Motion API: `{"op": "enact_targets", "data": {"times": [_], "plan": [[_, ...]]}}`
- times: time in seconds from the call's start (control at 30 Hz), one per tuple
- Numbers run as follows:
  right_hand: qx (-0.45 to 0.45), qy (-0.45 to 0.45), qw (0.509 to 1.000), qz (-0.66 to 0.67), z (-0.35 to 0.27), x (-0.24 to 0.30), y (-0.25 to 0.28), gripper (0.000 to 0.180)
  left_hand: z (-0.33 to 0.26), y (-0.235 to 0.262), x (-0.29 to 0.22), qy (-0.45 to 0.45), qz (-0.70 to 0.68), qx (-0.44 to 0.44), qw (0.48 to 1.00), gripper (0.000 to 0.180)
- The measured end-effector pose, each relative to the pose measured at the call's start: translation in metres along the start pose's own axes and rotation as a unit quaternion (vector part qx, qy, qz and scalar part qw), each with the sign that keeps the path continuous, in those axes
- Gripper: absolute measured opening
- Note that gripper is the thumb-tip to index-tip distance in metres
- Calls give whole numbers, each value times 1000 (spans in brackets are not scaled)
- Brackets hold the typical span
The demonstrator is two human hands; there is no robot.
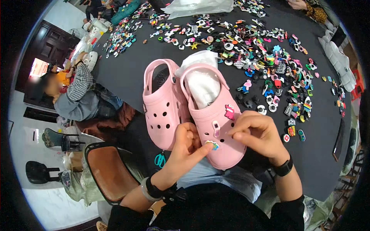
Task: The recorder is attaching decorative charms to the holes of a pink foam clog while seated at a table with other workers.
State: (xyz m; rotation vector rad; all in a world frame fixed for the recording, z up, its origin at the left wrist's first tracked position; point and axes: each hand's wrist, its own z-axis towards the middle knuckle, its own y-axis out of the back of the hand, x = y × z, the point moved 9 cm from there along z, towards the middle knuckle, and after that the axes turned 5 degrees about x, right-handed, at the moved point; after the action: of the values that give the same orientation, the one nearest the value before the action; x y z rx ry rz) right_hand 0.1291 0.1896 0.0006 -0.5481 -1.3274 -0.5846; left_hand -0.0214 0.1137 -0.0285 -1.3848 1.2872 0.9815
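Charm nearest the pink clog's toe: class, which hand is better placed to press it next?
Probably the left hand: its thumb appears to touch the multicoloured charm, while the right hand is farther off, over the pink clog.

From where I stand, the bent fingers of the right hand [262, 134] leave it unclear whether anything sits between their tips, while the thumb of the left hand [183, 152] partly covers a multicoloured charm [214, 145], and white paper [202, 88] obscures most of the interior of its pink clog [227, 156]. The face of the person at the left [79, 104] is blurred; many loose charms [246, 44] are too small to identify. The upper boundary truncates the clear plastic bag [198, 8].
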Motion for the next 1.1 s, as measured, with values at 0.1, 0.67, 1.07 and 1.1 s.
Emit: {"op": "enact_targets", "data": {"times": [0.1,0.67,1.07,1.1], "plan": [[-18,25,997,73,0,-6,2,13,3,-2,2,9,17,19,1000,45],[-25,10,993,112,1,-11,2,14,8,3,4,7,98,-62,993,40],[-64,31,965,251,1,-33,14,18,-12,1,5,146,7,-32,989,49],[-77,39,964,250,1,-33,14,18,-13,1,9,203,19,-5,979,57]]}}
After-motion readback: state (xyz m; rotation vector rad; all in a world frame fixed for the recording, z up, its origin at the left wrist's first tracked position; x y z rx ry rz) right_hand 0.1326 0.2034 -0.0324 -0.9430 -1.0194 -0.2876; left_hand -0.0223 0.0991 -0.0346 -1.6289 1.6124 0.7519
